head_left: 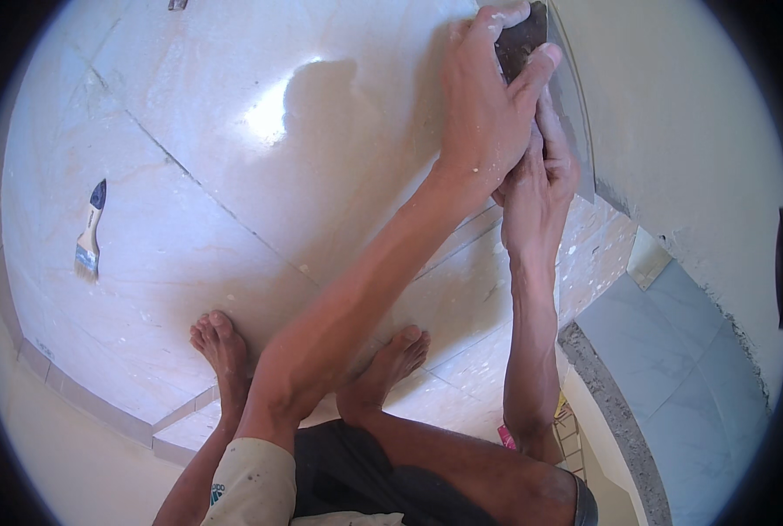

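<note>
Both my hands are together at the upper right, beside the line where the tiled surface meets the pale wall. My left hand [488, 118] is closed on a dark flat plate [520, 39], with its thumb and fingers over the edges. Just below, my right hand [538, 180] is closed around the lower end of the same piece. The left hand partly covers those right fingers. The plate's lower part is hidden between the hands, so I cannot tell whether it has a handle.
A paintbrush [91, 232] with a pale handle lies on the glossy tiled floor [172, 254] at the left. My bare feet stand on the tiles. Right of my right forearm, a rough-edged ledge [606, 386] borders bluish tiles [680, 377]. The plain wall [689, 131] rises at the right.
</note>
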{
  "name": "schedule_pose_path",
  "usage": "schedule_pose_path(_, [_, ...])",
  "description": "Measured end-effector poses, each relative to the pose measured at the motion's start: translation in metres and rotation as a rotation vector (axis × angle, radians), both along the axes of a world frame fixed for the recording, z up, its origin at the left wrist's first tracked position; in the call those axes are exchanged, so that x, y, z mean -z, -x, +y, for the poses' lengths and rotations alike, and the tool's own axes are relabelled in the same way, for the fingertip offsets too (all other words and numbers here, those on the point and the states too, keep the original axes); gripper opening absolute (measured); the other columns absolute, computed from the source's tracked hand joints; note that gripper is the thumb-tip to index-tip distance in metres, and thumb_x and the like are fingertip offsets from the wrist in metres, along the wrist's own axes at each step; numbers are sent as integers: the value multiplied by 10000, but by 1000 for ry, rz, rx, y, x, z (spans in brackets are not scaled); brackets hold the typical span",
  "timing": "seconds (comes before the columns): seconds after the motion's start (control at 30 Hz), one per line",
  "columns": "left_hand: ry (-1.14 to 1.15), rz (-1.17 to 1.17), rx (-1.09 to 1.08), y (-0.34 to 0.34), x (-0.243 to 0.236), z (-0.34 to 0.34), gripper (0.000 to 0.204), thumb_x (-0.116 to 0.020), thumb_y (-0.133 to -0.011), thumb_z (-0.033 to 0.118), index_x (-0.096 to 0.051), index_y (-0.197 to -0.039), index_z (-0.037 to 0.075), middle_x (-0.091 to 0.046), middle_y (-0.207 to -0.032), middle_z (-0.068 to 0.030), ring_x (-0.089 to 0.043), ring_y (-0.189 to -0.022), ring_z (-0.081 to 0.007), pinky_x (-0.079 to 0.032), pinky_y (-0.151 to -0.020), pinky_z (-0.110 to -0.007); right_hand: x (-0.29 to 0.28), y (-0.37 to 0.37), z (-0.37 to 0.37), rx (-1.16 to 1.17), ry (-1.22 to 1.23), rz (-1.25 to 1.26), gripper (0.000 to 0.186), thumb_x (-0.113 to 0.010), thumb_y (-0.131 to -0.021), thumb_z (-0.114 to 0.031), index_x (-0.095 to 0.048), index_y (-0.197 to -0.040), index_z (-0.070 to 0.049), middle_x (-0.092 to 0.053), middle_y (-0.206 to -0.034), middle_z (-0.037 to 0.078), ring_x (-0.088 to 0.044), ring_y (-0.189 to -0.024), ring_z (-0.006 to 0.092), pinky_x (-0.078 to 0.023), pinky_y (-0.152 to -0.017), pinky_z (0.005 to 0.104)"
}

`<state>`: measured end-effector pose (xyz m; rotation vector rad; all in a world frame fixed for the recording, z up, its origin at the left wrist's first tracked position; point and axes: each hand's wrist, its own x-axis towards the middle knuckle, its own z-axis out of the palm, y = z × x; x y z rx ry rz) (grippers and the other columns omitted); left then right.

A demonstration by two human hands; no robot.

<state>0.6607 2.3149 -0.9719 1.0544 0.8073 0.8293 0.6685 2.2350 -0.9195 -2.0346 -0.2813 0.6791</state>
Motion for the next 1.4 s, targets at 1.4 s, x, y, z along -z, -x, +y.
schedule_pose_path(1.4, [-36, 23, -15, -5, 2, 1, 373, -760, -959, 217, -640, -1204, -38, -639, -1165, -233, -603, -1095, -397, -472, -976, -486, 0, 1, 6, 4, 18, -58, 460, -489, -1144, -186, -536, -1573, -26, -659, -909, 1, -464, -639, 42, -403, -546, 229])
